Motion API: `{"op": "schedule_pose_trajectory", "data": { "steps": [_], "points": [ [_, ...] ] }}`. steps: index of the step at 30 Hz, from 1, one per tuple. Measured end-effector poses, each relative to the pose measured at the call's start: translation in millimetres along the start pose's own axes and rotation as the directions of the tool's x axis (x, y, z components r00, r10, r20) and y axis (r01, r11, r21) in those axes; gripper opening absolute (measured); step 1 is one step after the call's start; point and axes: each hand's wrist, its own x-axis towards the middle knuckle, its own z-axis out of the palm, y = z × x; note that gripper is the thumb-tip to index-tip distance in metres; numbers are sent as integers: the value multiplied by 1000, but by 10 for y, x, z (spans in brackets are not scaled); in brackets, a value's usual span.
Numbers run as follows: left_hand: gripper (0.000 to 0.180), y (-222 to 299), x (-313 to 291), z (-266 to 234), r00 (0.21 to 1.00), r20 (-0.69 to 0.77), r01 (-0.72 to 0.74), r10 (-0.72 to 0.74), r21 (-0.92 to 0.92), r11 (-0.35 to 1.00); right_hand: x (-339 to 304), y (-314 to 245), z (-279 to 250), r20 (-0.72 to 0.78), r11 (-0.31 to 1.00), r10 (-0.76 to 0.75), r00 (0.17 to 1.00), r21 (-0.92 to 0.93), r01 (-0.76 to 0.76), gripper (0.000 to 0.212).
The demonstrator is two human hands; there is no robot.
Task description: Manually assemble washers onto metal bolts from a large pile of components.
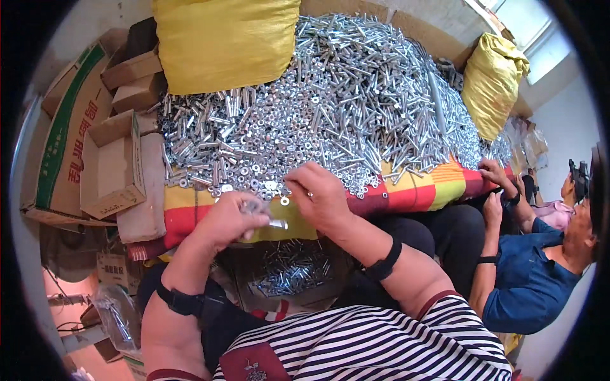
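Note:
My left hand (230, 221) is closed around a shiny metal bolt (277, 223), whose end sticks out past the fingers toward the right. Motion blur hides the detail at its fingertips. Just to the right, my right hand (321, 195) is pinched closed above the front edge of the pile. Something tiny seems to be between those fingertips, too small to name. Below the two hands lies a loose washer (284, 200). Behind them spreads a large heap of nuts and washers (279, 133), with metal sleeves (216, 127) on the left and long bolts (381, 95) on the right.
A checked cloth (413, 193) covers the table's front. Yellow sacks (225, 44) (495, 79) stand on the heap. Cardboard boxes (114, 165) are at left. Under the table edge, a box holds finished-looking bolts (295, 270). A co-worker in a blue shirt (524, 279) sits at right.

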Motion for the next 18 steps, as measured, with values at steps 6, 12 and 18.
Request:
{"op": "schedule_pose_trajectory", "data": {
  "steps": [6, 12, 18],
  "points": [
    [16, -145, -4, -28, 982, 86, 189, -170, -322, 928, -51, 260, 173, 271, 899, -113, 956, -383, 214, 11],
    [16, -90, -16, -217, 979, -177, 119, -105, 73, 990, -47, 163, 68, 324, 921, -18, 946, -362, 142, 8],
    [11, -245, 100, -98, 971, -237, 21, 39, 246, 969, -115, 139, 6, 435, 894, -88, 896, -363, 263, 11]
  ]
}}
